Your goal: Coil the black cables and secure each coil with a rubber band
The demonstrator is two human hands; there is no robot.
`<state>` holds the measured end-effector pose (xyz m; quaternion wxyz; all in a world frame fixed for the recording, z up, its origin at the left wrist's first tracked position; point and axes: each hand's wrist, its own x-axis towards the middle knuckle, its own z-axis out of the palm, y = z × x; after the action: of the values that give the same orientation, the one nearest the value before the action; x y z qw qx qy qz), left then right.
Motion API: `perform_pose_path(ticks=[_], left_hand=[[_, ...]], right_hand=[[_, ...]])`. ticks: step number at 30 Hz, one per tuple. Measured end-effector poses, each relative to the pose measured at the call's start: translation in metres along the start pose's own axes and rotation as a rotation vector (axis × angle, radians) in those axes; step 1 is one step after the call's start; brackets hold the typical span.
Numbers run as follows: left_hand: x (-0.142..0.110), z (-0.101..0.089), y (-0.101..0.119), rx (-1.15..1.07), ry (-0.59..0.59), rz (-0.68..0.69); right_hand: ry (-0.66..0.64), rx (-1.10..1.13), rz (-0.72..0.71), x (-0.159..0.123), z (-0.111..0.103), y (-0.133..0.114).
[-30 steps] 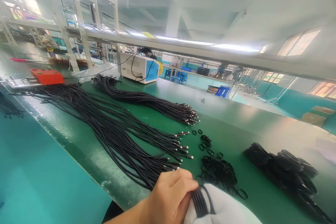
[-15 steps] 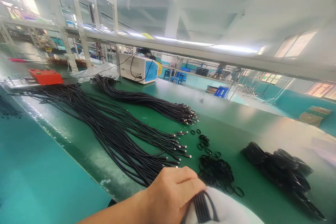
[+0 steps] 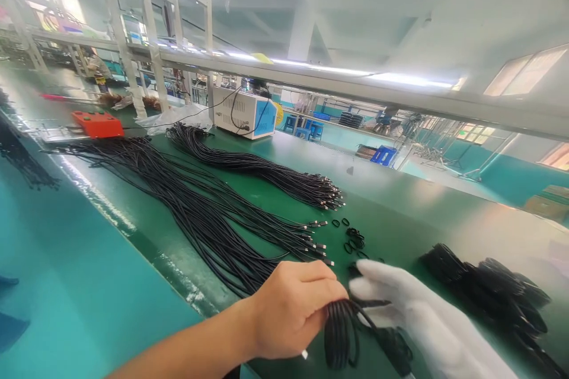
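My bare left hand (image 3: 291, 308) is closed around a coiled black cable (image 3: 340, 334) at the front edge of the green bench (image 3: 400, 207). My right hand (image 3: 418, 317), in a white glove, lies beside the coil with fingers reaching forward over a heap of small black bands (image 3: 353, 240); a black band or cable runs across its fingers. Long straight black cables (image 3: 213, 213) fan out to the left of my left hand, their metal plugs pointing right.
A second cable bundle (image 3: 267, 172) lies farther back. Finished black coils (image 3: 489, 290) are piled at the right. A white and blue machine (image 3: 242, 111) and an orange box (image 3: 98, 124) stand at the back left. A metal rail (image 3: 355, 86) crosses overhead.
Both hands have risen into view. The gloved right hand has stretched forward over the small bands, and the coil in my left hand now hangs clear of the glove.
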<state>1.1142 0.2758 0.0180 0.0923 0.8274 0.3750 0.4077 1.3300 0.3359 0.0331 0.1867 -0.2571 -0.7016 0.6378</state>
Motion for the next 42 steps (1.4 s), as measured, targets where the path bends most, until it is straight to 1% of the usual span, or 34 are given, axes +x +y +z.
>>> perform_pose_path(ticks=[2,5,8,11,14,17,19,20,23,25,28,29,31,33,36,39,42], left_hand=[[0.001,-0.001,-0.001,-0.011,-0.029,-0.033],[0.003,0.0,-0.003,-0.044,-0.047,-0.13],[0.004,0.001,-0.003,-0.087,-0.066,-0.222],[0.008,0.001,-0.001,-0.089,-0.075,-0.303],[0.016,0.003,0.002,-0.082,-0.044,-0.426],[0.022,0.005,0.001,-0.147,0.014,-0.584],[0.025,0.008,-0.001,-0.18,0.027,-0.649],[0.026,0.01,-0.003,-0.183,0.027,-0.665],[0.027,0.018,-0.009,-0.192,0.048,-0.71],[0.027,0.023,-0.012,-0.267,0.066,-0.784],[0.025,0.029,-0.015,-0.399,0.065,-0.892],[0.025,0.03,-0.016,-0.393,0.063,-0.901],[0.025,0.032,-0.017,-0.314,0.062,-0.883],[0.025,0.032,-0.018,-0.239,0.052,-0.859],[0.026,0.031,-0.018,-0.277,0.026,-0.889],[0.028,0.031,-0.019,-0.335,0.022,-0.951],[0.031,0.032,-0.022,-0.244,0.045,-0.925]], right_hand=[[0.055,0.021,-0.006,0.002,0.003,-0.002],[0.013,0.062,0.006,0.012,0.017,0.001],[-0.021,0.111,0.012,0.028,0.031,0.012],[-0.035,0.182,0.0,0.044,0.037,0.022],[-0.047,0.282,-0.019,0.052,0.036,0.025],[-0.122,0.454,0.001,0.051,0.03,0.025],[-0.156,0.518,0.018,0.049,0.026,0.027],[-0.155,0.521,0.021,0.049,0.024,0.029],[-0.092,0.516,0.024,0.05,0.024,0.035],[-0.067,0.528,0.028,0.052,0.025,0.038],[-0.069,0.532,0.021,0.055,0.028,0.039],[-0.068,0.528,0.011,0.055,0.028,0.04],[-0.053,0.515,-0.003,0.055,0.03,0.04],[-0.04,0.505,0.014,0.055,0.03,0.041],[-0.047,0.508,0.078,0.054,0.028,0.041],[-0.061,0.506,0.081,0.055,0.027,0.039],[-0.034,0.453,0.058,0.056,0.027,0.039]])
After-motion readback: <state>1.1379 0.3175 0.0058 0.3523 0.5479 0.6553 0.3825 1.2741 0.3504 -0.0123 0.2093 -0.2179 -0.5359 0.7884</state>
